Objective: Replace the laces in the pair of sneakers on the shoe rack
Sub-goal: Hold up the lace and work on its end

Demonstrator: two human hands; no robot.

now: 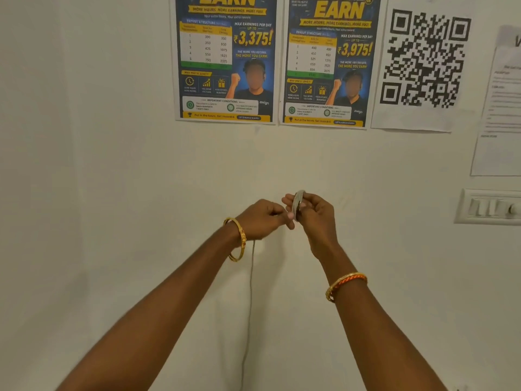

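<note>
both hands [260, 220] [313, 211] grip lace [297, 203] before posters [225, 60].

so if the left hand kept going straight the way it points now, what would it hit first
Most likely the right hand. The left hand points right and a little up, its fingertips already at the coiled lace that the right hand holds. Depth between them is hard to judge; behind both is the wall.

Both hands are up in front of the wall, left hand [260, 220] at 9 o'clock of the right hand [311, 214], touching. Lace [298, 203] sits coiled in the right, tail dropping toward 6. Posters [225, 59] at 12, switches [490, 207] at 3.
</note>
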